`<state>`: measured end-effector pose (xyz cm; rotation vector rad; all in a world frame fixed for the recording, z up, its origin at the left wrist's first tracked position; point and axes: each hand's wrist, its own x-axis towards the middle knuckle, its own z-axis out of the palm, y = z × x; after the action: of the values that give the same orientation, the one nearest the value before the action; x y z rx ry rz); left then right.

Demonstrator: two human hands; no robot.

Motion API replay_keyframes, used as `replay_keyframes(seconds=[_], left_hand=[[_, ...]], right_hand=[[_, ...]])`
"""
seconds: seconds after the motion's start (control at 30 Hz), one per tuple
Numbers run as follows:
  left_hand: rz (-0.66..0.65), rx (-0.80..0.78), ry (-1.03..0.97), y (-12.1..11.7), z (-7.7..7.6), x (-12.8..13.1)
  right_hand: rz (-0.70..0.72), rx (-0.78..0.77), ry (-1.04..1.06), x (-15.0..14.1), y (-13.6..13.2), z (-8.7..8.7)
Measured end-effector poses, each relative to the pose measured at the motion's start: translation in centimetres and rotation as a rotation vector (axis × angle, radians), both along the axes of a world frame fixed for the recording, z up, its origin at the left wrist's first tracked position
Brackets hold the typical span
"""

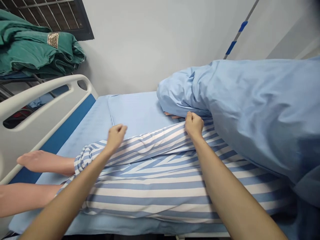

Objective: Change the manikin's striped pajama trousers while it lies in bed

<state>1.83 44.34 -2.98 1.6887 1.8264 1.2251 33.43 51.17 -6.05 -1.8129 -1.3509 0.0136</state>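
Observation:
Striped blue-and-white trousers (155, 196) cover the legs of a figure lying on the bed; its bare feet (37, 160) point left. Over the far trouser leg, below the knee, my left hand (117, 136) is closed in a fist, and its palm side is hidden. My right hand (193, 124) is closed at the upper edge of the same trouser leg, near the thigh, with its fingers on the cloth. Just beyond it, a few fingers of the figure (172, 115) show under a light blue quilt (250, 96), which is folded back over the upper body.
A white and blue bed end board (47, 90) stands at the left. Behind it, green folded cloth (37, 50) lies on a rack. A light blue sheet (135, 106) covers the mattress along the white wall. A pole with blue clips (231, 47) rises behind the quilt.

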Motion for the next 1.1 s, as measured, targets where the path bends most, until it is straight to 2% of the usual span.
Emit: replay_keyframes(seconds=[0.07, 0.13, 0.17, 0.23, 0.3, 0.4, 0.5, 0.57, 0.63, 0.8, 0.87, 0.97, 1.1], left_hand=[[0.108, -0.003, 0.141, -2.1, -0.3, -6.0], [0.251, -0.041, 0.272, -3.8, -1.3, -10.6], [0.326, -0.113, 0.351, -4.5, -1.9, -12.1], [0.395, -0.263, 0.473, -5.2, -3.3, -13.9], [0.386, -0.379, 0.533, -5.2, -4.4, -14.2], [0.354, -0.434, 0.556, -4.9, -4.8, -13.8], [0.318, -0.436, 0.571, -4.8, -4.6, -13.6], [0.311, -0.435, 0.574, -5.0, -4.5, -13.7], [0.308, -0.43, 0.578, -5.1, -4.6, -13.8], [0.299, -0.403, 0.622, -5.4, -5.0, -13.9], [0.286, -0.378, 0.669, -5.5, -5.2, -14.0], [0.254, -0.351, 0.724, -5.8, -5.5, -14.1], [0.243, -0.367, 0.689, -5.8, -5.4, -14.4]], right_hand=[[-0.037, -0.041, -0.068, -0.4, -0.1, 0.0], [-0.065, -0.083, -0.134, -0.9, -0.2, 0.0], [-0.078, -0.105, -0.164, -1.1, -0.2, 0.2], [-0.093, -0.167, -0.225, -1.7, -0.3, 0.6], [-0.098, -0.29, -0.285, -2.2, -0.3, 1.1], [-0.08, -0.493, -0.386, -3.2, -0.4, 1.9], [-0.007, -0.527, -0.486, -5.6, -0.7, 2.3], [0.094, -0.473, -0.485, -8.9, -1.2, 2.4], [0.255, -0.398, -0.395, -14.1, -2.1, 2.6], [0.826, -0.204, 0.052, -30.3, -6.2, 1.8], [0.94, -0.173, 0.216, -34.8, -7.6, 0.7], [0.931, -0.206, 0.292, -37.6, -8.7, -1.2], [0.898, -0.201, 0.301, -37.4, -8.6, -2.4]])
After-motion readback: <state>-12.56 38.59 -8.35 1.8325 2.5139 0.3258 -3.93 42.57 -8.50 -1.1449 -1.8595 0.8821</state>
